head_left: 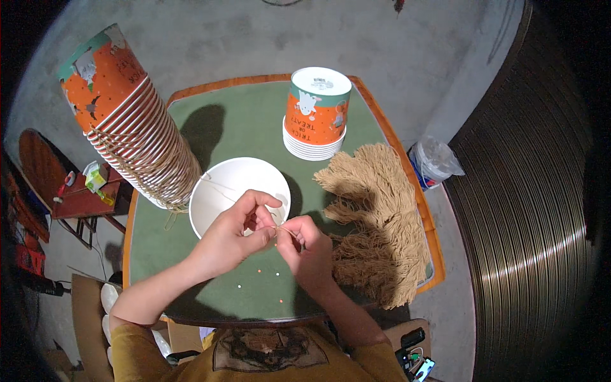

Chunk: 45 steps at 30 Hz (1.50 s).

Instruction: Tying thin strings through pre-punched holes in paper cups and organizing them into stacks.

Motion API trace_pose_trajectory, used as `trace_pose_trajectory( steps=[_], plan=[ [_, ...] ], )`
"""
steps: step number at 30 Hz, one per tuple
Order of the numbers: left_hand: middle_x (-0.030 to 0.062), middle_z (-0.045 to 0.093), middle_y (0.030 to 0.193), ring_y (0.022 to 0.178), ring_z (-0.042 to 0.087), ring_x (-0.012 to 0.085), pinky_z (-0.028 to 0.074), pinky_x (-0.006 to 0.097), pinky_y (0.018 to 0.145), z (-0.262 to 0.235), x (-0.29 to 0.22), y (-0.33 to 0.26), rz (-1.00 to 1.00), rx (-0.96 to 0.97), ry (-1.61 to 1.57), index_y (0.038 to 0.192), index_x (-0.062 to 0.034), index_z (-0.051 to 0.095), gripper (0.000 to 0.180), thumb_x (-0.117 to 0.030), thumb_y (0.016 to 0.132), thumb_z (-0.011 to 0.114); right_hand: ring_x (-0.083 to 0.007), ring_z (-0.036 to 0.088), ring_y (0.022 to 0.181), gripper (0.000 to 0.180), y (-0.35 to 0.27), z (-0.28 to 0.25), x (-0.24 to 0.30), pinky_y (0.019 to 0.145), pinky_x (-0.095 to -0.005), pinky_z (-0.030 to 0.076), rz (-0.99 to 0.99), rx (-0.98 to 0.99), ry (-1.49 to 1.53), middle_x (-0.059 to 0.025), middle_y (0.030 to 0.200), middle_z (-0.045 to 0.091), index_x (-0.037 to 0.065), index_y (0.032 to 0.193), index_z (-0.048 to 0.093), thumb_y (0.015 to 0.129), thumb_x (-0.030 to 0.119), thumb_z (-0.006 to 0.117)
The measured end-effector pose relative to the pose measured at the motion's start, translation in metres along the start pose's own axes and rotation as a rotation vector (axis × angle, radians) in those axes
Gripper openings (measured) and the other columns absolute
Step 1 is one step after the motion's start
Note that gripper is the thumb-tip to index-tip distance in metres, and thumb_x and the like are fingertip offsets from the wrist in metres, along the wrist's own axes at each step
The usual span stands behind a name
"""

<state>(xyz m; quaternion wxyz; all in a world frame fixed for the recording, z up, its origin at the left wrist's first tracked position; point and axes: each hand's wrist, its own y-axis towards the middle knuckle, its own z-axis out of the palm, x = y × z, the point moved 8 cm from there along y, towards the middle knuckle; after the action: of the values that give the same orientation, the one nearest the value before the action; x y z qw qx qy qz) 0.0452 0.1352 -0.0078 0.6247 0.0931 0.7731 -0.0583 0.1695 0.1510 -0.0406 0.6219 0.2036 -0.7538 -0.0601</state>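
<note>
My left hand (237, 230) and my right hand (307, 251) meet over the near rim of a white-lined paper bucket (224, 175). Both pinch a thin tan cord (287, 230) between thumb and fingertips. One length of cord runs across the bucket's mouth to its left rim, where a small loop shows. The cord's ends are partly hidden by my fingers. At left towers a tall nested stack of orange and green paper buckets (105, 76), with tan cord loops (137, 159) hanging along its rims.
A shorter stack of upside-down buckets (317, 121) stands at the back right. A thick heap of tan cords (382, 223) lies along the table's right side. Several tiny white and orange beads (277, 274) dot the green tabletop (210, 286). Beyond it are a white pail (436, 159) and ribbed shutter (528, 210).
</note>
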Motion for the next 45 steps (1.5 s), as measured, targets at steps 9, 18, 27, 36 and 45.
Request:
trace_pose_trajectory(
  steps=[9, 18, 27, 36, 45],
  plan=[
    [0.0021, 0.057, 0.09, 0.084, 0.055, 0.0083, 0.045, 0.022, 0.081, -0.004, 0.011, 0.008, -0.132, 0.009, -0.27, 0.117, -0.0037, 0.047, 0.036, 0.005, 0.084, 0.059, -0.0036, 0.046, 0.058, 0.007, 0.001, 0.005, -0.022, 0.052, -0.0226, 0.039, 0.152, 0.003, 0.268, 0.0023, 0.065, 0.054, 0.003, 0.085, 0.057, 0.087, 0.008, 0.062],
    [0.0024, 0.059, 0.089, 0.084, 0.056, 0.0092, 0.046, 0.022, 0.08, -0.004, 0.02, 0.014, -0.194, 0.007, -0.431, 0.115, -0.0037, 0.048, 0.036, 0.006, 0.083, 0.061, -0.005, 0.052, 0.063, 0.014, -0.002, 0.005, -0.023, 0.058, -0.0204, 0.042, 0.123, 0.015, 0.338, 0.0004, 0.072, 0.056, 0.002, 0.099, 0.05, 0.087, 0.0, 0.058],
    [-0.0008, 0.056, 0.086, 0.078, 0.052, 0.0053, 0.044, 0.02, 0.072, 0.0, 0.006, 0.008, -0.078, 0.009, -0.161, 0.114, -0.0038, 0.047, 0.03, 0.001, 0.087, 0.06, -0.0074, 0.053, 0.055, 0.025, -0.008, -0.009, 0.014, 0.049, -0.0253, 0.043, -0.386, -0.158, -0.133, -0.0042, 0.069, 0.058, 0.006, 0.102, 0.052, 0.082, 0.001, 0.066],
    [-0.0013, 0.055, 0.082, 0.074, 0.05, 0.0049, 0.042, 0.019, 0.067, 0.0, 0.007, 0.009, -0.052, 0.013, -0.151, 0.114, -0.0035, 0.047, 0.03, 0.001, 0.086, 0.059, -0.0185, 0.055, 0.05, 0.027, -0.012, -0.003, 0.03, 0.048, -0.0279, 0.044, -0.57, -0.133, -0.48, -0.0063, 0.065, 0.058, 0.007, 0.1, 0.055, 0.078, 0.004, 0.07],
    [0.0005, 0.055, 0.089, 0.081, 0.052, 0.0067, 0.044, 0.022, 0.074, -0.002, 0.003, 0.006, 0.033, 0.03, -0.001, 0.119, -0.0044, 0.043, 0.035, 0.001, 0.088, 0.059, -0.0089, 0.053, 0.051, 0.023, -0.005, -0.004, 0.0, 0.049, -0.0262, 0.045, -0.159, -0.065, -0.044, -0.0046, 0.062, 0.056, 0.007, 0.099, 0.051, 0.083, 0.004, 0.067]
  ],
)
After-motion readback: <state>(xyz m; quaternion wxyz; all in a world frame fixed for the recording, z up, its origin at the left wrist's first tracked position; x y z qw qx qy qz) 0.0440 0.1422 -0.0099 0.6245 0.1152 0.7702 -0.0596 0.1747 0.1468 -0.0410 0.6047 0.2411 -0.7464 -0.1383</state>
